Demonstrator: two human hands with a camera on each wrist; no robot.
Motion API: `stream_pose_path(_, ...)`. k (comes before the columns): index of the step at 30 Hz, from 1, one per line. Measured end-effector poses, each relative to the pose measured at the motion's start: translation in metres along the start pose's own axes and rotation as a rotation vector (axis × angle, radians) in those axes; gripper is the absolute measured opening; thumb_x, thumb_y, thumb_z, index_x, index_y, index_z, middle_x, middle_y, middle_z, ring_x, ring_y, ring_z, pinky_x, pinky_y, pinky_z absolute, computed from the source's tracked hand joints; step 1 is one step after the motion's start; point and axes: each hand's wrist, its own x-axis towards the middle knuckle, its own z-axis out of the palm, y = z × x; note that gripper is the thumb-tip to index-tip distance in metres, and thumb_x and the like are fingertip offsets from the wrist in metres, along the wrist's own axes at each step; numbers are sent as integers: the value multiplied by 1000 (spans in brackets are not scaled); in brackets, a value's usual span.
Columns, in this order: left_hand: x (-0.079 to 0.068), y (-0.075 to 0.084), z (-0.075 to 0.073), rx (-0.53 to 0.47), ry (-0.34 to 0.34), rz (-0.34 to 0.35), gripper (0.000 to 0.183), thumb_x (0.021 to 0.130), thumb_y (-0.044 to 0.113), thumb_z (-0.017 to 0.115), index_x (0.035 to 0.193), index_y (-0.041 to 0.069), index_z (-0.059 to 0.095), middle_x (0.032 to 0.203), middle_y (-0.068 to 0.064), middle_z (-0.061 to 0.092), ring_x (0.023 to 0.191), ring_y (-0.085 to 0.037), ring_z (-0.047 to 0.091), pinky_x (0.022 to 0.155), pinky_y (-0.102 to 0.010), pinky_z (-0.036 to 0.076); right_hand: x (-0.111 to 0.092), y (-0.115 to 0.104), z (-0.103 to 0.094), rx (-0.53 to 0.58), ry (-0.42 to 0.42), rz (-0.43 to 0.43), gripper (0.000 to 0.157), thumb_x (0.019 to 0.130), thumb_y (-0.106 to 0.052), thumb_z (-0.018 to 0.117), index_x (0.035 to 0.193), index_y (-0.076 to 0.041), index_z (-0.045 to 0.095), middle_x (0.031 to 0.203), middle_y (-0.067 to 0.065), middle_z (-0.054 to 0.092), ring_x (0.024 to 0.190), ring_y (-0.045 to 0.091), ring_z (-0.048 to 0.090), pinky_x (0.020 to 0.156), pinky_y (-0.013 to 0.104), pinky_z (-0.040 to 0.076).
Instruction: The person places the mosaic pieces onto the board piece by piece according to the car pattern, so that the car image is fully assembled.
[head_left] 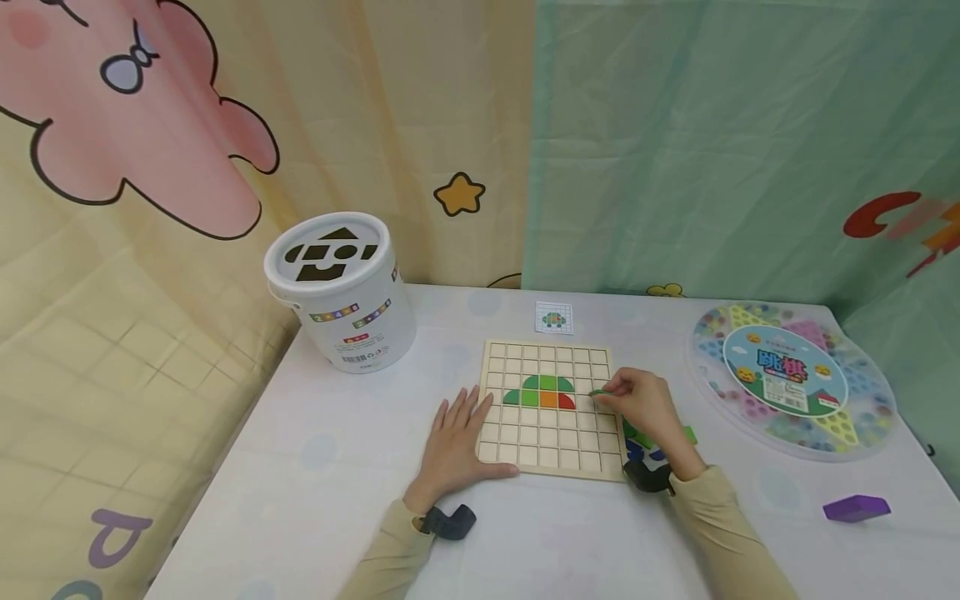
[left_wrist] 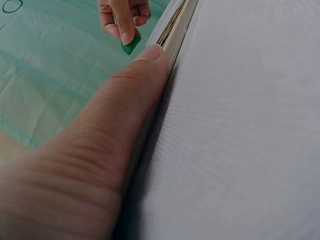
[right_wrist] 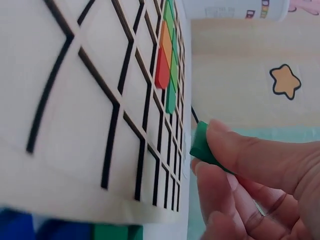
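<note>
A wooden grid board [head_left: 551, 450] lies on the white table, with green, orange and red pieces [head_left: 547, 393] set together in its upper middle squares. My left hand [head_left: 456, 446] rests at the board's left side, fingers spread over its edge and the thumb [left_wrist: 125, 95] along the near edge. Over the board's right part, my right hand [head_left: 643, 404] pinches a dark green block [right_wrist: 201, 145] between thumb and fingers. In the right wrist view that block is held above the grid, apart from the set pieces.
Loose blue and green pieces [head_left: 636, 448] lie by the board's right edge, partly under my right wrist. A pattern card [head_left: 554, 318] is behind the board. A white bucket [head_left: 341, 308] stands back left; a round Chinese checkers box [head_left: 795, 379] and a purple block [head_left: 856, 508] are at right.
</note>
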Motion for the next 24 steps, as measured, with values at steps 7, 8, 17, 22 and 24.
stream_pose_path(7,0,-1,1,14,3,2,114,66,79,61,151,12,25,156,-10,17,143,-26,8,114,-44,4,0,-3,10,28,-46,31,14,80,-13,76,74,-6,66,64,0,63,52,14,55,47,30,45)
stream_pose_path(8,0,-1,1,15,3,3,114,66,79,61,151,12,25,156,-9,17,143,-26,8,114,-44,4,0,-3,11,25,-43,36,14,80,-13,75,74,-6,66,63,0,62,51,14,55,47,30,45)
stream_pose_path(17,0,0,0,12,0,2,114,65,78,62,151,12,26,156,-10,17,143,-26,8,114,-44,4,3,-3,18,-21,-55,58,20,81,-15,76,72,-5,61,59,-1,56,50,15,49,46,29,40)
stream_pose_path(22,1,0,0,18,-5,0,115,65,79,61,151,12,25,157,-10,16,143,-25,7,114,-44,4,2,-6,20,-43,-67,58,23,81,-17,75,70,-6,58,57,-1,53,50,15,47,46,28,38)
stream_pose_path(24,1,0,1,19,-9,-1,115,65,79,61,151,12,25,157,-9,16,143,-25,6,114,-43,3,1,-7,20,-57,-75,64,25,82,-19,75,69,-7,57,57,0,52,50,16,47,46,28,37)
